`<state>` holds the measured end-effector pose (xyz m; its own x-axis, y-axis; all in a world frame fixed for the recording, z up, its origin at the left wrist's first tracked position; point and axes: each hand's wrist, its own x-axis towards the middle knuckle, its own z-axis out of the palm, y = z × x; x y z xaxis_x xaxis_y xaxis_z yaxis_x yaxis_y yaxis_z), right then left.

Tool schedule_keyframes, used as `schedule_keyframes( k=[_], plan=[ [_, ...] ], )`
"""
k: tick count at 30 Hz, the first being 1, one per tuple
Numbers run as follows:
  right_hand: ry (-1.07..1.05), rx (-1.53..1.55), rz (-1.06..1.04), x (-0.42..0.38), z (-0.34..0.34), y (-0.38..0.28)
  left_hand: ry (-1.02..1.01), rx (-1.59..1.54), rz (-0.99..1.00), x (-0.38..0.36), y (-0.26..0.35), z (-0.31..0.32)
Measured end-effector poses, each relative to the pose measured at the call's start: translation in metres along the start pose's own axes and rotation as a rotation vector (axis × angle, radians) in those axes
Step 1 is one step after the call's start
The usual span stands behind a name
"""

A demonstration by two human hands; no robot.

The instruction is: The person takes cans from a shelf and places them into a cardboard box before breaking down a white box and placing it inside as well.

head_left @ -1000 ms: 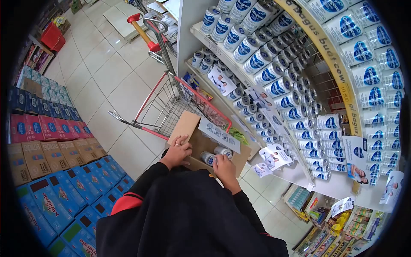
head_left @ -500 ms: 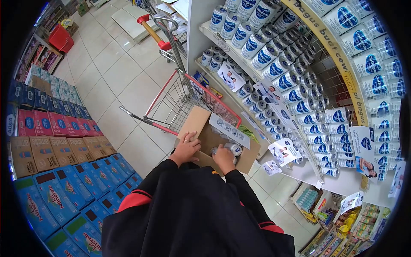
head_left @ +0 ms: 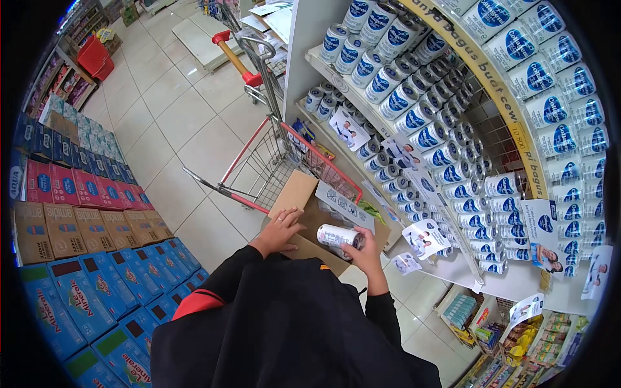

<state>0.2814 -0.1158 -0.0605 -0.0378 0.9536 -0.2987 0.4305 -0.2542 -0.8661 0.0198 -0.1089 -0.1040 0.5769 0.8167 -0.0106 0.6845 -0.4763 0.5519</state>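
Note:
My right hand (head_left: 367, 253) is closed around a white can (head_left: 339, 237), tilted on its side above the opening of a cardboard box (head_left: 317, 252). The can's label is partly covered by my fingers. My left hand (head_left: 278, 233) rests on the box's left side by a raised flap (head_left: 292, 191), fingers stretched out and a ring on one of them. Another flap with printed symbols (head_left: 343, 202) stands up on the far side. What lies deeper in the box is mostly hidden.
A shopping cart (head_left: 272, 165) with red rails stands just beyond the box. On the right, shelves hold many white-and-blue cans (head_left: 414, 119) behind a yellow price strip (head_left: 495, 97). Stacked blue water cartons (head_left: 84, 291) line the left side. Tiled floor (head_left: 165, 129) runs between.
My right hand has come up out of the box with a can and moved right. My left hand has shifted slightly, its fingers lying flatter on the box.

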Motion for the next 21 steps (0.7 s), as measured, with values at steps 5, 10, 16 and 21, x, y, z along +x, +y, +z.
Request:
schedule_keyframes(
  k=[5,10,16,21],
  plan=[
    [-0.067,0.407,0.169,-0.011,-0.025,-0.071,0.111,-0.286,-0.07,0.013,0.018,-0.026],
    [-0.169,0.486,-0.208,-0.005,-0.033,-0.084,-0.117,-1.531,-0.196,0.036,0.036,-0.03],
    [-0.174,0.417,-0.394,0.011,-0.032,-0.084,-0.089,-1.65,-0.216,0.053,0.05,-0.053],
    [-0.14,0.743,-0.201,0.011,-0.029,-0.1,0.211,-1.591,0.023,0.06,0.059,-0.057]
  ],
)
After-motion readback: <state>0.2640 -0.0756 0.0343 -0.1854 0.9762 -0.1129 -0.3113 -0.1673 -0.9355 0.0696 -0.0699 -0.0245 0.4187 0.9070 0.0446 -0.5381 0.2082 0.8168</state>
